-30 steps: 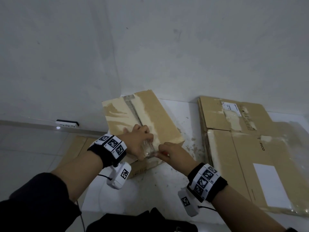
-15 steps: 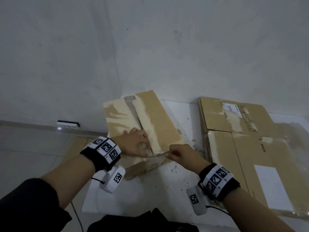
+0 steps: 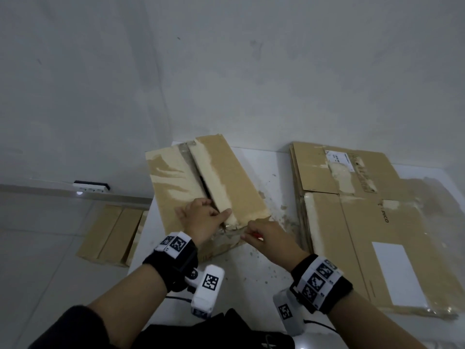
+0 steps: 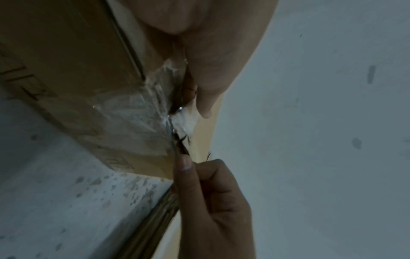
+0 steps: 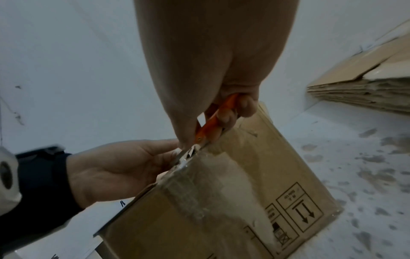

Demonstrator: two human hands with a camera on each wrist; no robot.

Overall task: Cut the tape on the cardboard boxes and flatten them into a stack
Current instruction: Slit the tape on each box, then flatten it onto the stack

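The room is dim and the light is soft and grey, so all three pictures look dull and a bit grainy. No hard shadows show on the white table top [image 3: 241,268]. Small bright glints shine on the crinkled clear tape [image 4: 142,106] in the left wrist view. The wide head view bends straight lines near its edges. In both wrist views the nearest skin is a big soft blur, and the black wrist band [image 5: 44,177] is smeared.

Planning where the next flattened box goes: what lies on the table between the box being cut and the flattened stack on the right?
In the head view, only bare white tabletop flecked with small cardboard scraps separates the box from the flattened stack.
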